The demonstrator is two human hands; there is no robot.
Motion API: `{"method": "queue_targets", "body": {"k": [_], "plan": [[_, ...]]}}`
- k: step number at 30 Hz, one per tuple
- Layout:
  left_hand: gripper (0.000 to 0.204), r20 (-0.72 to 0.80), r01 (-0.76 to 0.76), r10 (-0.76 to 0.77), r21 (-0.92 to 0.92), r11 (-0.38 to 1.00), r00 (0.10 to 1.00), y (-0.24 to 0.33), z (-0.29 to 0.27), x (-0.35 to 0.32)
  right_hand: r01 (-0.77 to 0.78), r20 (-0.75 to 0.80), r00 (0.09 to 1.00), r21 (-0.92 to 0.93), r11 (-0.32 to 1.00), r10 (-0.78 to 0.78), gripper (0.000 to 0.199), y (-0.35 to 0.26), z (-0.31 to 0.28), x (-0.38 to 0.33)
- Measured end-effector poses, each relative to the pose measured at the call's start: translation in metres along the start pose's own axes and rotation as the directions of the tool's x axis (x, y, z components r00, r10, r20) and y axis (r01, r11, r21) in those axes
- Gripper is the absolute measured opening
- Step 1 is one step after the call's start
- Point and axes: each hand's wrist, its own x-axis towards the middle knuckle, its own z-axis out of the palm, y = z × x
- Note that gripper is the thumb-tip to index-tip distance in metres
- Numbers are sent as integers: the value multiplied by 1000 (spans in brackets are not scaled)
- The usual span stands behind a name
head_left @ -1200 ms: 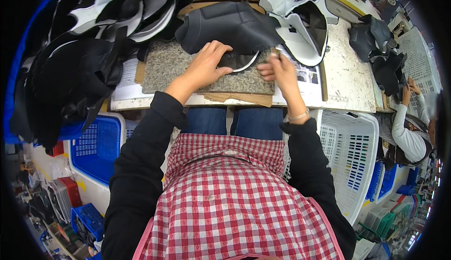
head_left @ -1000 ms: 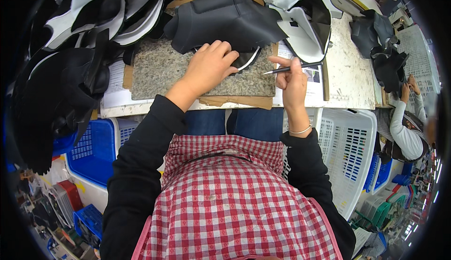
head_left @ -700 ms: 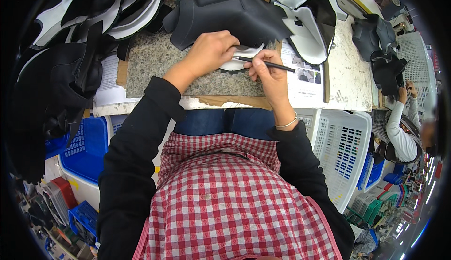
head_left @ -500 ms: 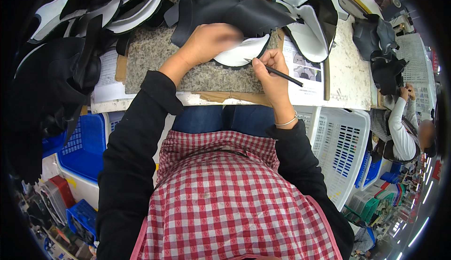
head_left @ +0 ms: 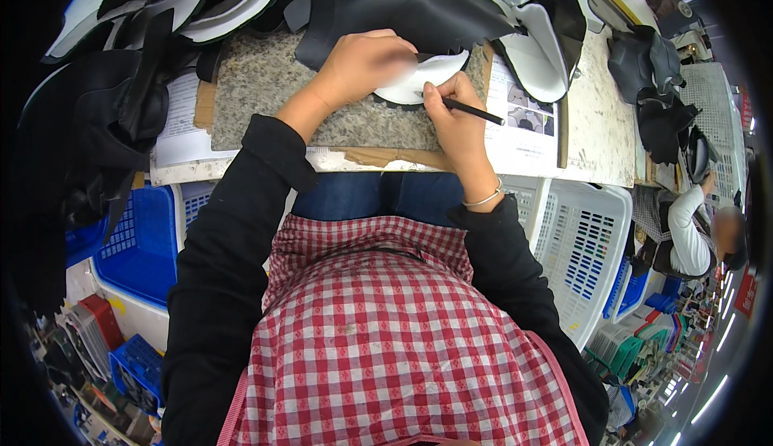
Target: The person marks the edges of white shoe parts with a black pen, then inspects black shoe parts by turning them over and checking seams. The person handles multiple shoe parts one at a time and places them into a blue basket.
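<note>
A large black leather piece [head_left: 403, 11] lies over the stone slab [head_left: 270, 96], with part of its white lining [head_left: 433, 76] turned up toward me. My left hand [head_left: 366, 66] grips the piece beside this white part, its fingers curled and partly blurred. In my right hand [head_left: 459, 120] is a slim black pen [head_left: 477, 111], pinched between thumb and fingers. The pen's tip end is over the white lining near its scalloped dark lower edge; my thumb partly hides it, and I cannot tell whether it touches.
Stacked black pieces with white linings [head_left: 241, 11] stand at the left; another lined piece [head_left: 541, 55] lies at the right. Printed sheets [head_left: 515, 144] show beside the slab. Below the table are a blue crate [head_left: 137, 245] and a white basket [head_left: 584, 245]. A co-worker [head_left: 684, 229] sits far right.
My right hand and the pen have shifted slightly left, further over the white lining. My left hand stays on the leather piece. The co-worker's hand now holds up a dark piece.
</note>
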Motion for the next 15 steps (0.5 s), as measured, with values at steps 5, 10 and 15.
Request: {"method": "queue_targets", "body": {"k": [5,10,15], "plan": [[22,-2,-43,43,10,999,999,-3,-1,1,-5,-1,1000,45,999,5,27,2,0,2],[23,-27,31,-32,-22,999,999,3,4,-3,17,-11,1000,107,994,-16,26,9,1,3],[19,-153,284,-468,-619,732,871,31,11,5,26,-147,987,562,826,69,20,8,-17,-11]]}}
